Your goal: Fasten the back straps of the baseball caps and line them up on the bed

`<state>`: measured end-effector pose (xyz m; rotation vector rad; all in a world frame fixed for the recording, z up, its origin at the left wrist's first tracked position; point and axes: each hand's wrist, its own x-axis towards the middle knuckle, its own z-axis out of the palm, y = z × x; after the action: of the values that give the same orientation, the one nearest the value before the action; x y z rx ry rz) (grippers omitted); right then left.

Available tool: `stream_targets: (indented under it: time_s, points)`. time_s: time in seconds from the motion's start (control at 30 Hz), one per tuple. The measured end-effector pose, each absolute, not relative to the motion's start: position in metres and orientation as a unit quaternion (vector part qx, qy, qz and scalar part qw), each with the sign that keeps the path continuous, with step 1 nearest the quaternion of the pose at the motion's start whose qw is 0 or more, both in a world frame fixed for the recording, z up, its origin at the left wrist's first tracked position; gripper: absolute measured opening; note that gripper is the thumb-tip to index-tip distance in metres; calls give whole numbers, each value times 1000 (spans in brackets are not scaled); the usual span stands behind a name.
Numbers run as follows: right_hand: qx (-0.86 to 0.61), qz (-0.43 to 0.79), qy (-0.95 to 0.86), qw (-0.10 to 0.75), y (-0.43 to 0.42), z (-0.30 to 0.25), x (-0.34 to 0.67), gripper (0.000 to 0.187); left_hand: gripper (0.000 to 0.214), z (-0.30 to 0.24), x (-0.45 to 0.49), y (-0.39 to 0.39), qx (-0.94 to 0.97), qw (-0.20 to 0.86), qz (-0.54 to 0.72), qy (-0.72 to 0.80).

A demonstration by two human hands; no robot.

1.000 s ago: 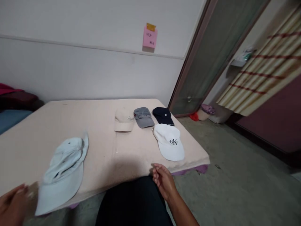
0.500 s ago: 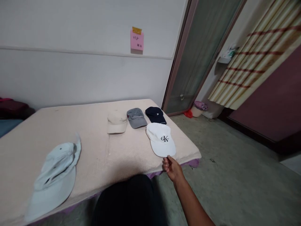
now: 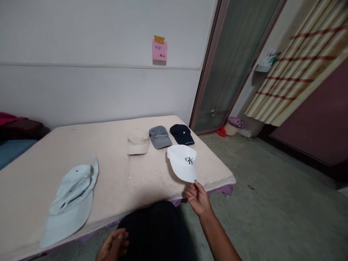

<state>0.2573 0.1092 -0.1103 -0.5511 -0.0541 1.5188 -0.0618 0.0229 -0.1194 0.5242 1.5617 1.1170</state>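
Note:
My right hand (image 3: 197, 197) pinches the brim edge of a white baseball cap (image 3: 182, 161) with dark letters on its front. The cap is tilted and looks raised off the bed near its front edge. My left hand (image 3: 113, 244) is at the bottom, over my dark-clothed leg, fingers loosely curled and slightly apart, holding nothing. Behind the white cap sit a navy cap (image 3: 181, 133), a grey cap (image 3: 160, 137) and a cream cap (image 3: 138, 141) in a row. A pale blue cap (image 3: 71, 203) lies on its side at the left.
The caps are on a bed with a pale pink cover (image 3: 108, 145). A pink note (image 3: 159, 50) is taped to the wall. Beyond the bed's right end are a sliding glass door (image 3: 228, 54), a bin (image 3: 233, 127) and a striped curtain (image 3: 296, 72).
My right hand has lifted and tilted the white cap by its brim. My left hand has come into view at the bottom. The view has shifted slightly; the other caps lie as before.

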Motion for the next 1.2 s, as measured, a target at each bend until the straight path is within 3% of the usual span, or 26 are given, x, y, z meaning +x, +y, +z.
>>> stream_targets:
  time_s: [0.17,0.3,0.47,0.57,0.77,0.9,1.03,1.2]
  points:
    - [-215,714,-7,666,73,-102,214,23,29,-102,-26,53,109,705,441,544]
    - [-239,759,-10,606,47,-93,184,10,49,-70,-12,78,81,783,487,377]
    - [-251,791,-33,557,27,-96,166,21,45,-43,-40,101,27,676,685,271]
    - [-269,793,-33,546,26,-106,159,14,42,-28,-61,107,12,624,724,294]
    - [-310,816,-154,463,31,-113,135,28,41,22,-55,94,134,513,763,371]
    - [-402,789,-196,421,33,-111,123,35,41,44,-38,74,275,483,687,468]
    - [-449,744,-232,436,38,-101,127,38,32,50,-30,58,407,436,579,556]
    - [-477,580,-324,575,43,-61,151,16,29,50,-23,43,474,459,512,550]
